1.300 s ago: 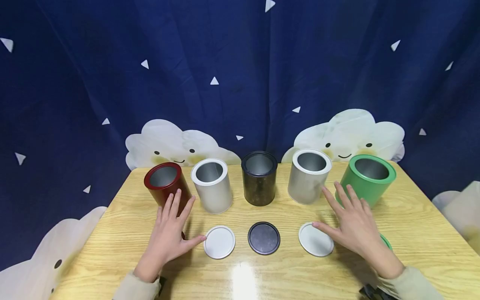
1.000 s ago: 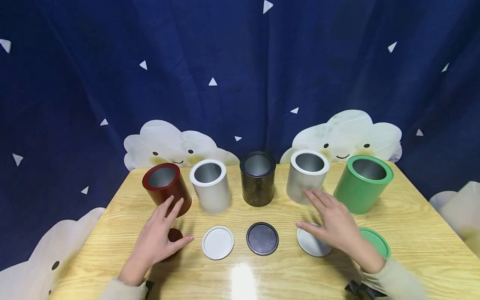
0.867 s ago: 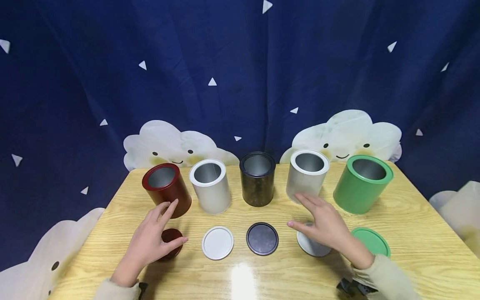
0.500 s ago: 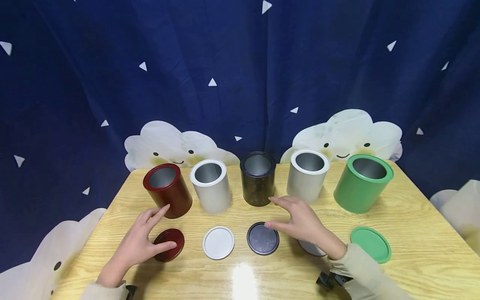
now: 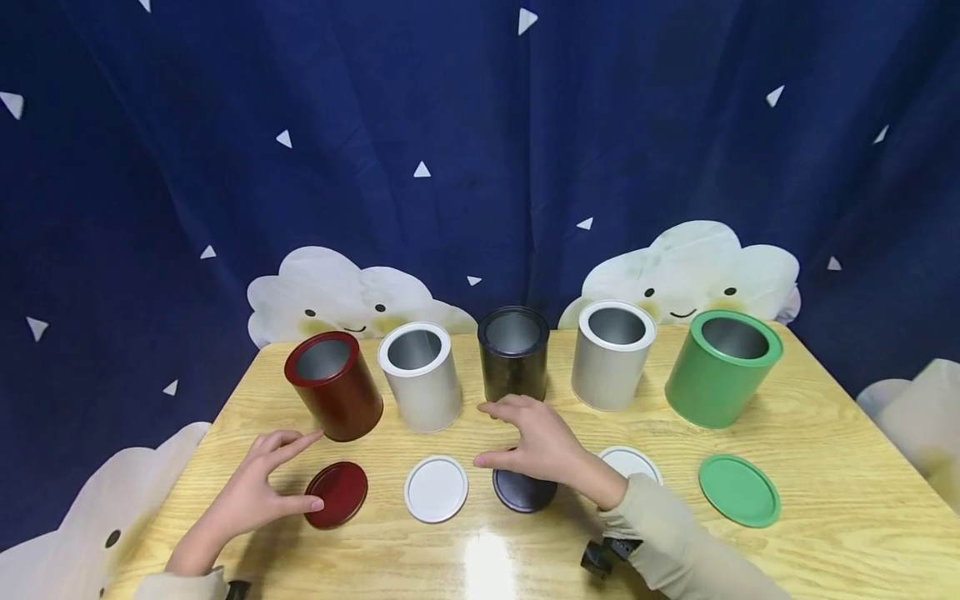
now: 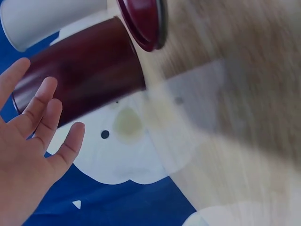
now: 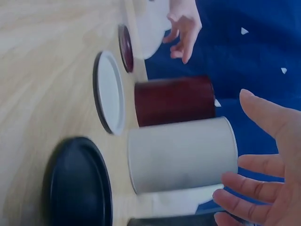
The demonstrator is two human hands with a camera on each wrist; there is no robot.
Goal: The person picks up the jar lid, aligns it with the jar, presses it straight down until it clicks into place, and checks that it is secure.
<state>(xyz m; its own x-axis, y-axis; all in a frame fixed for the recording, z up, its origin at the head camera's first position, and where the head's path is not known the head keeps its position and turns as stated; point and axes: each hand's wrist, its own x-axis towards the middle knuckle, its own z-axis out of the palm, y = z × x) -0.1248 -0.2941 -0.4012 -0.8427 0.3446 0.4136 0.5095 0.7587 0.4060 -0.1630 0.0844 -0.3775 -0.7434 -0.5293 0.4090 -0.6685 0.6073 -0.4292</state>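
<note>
In the head view, my left hand (image 5: 251, 487) hovers at the left of the dark red lid (image 5: 341, 496), its thumb tip overlapping the lid's edge. Behind that lid stands the dark red can (image 5: 341, 404), topless. My right hand (image 5: 543, 442) reaches over the black lid (image 5: 525, 496) and covers part of it, in front of the open black can (image 5: 516, 371). The fingers of both hands are spread and relaxed, and nothing is between them. From the right wrist, the white lid (image 7: 109, 92) and a pale can (image 7: 183, 153) show beyond the black lid.
A white can (image 5: 423, 396) stands left of the black one. On the right are another white can (image 5: 611, 371) with its white lid (image 5: 630, 458), partly behind my forearm, and a green can (image 5: 716, 387) with its green lid (image 5: 739, 492). A dark blue curtain (image 5: 480, 125) hangs behind the table.
My right hand has travelled left from near the green can to above the black lid. My left hand has drawn back and left, uncovering the red lid. Cans and lids stay put.
</note>
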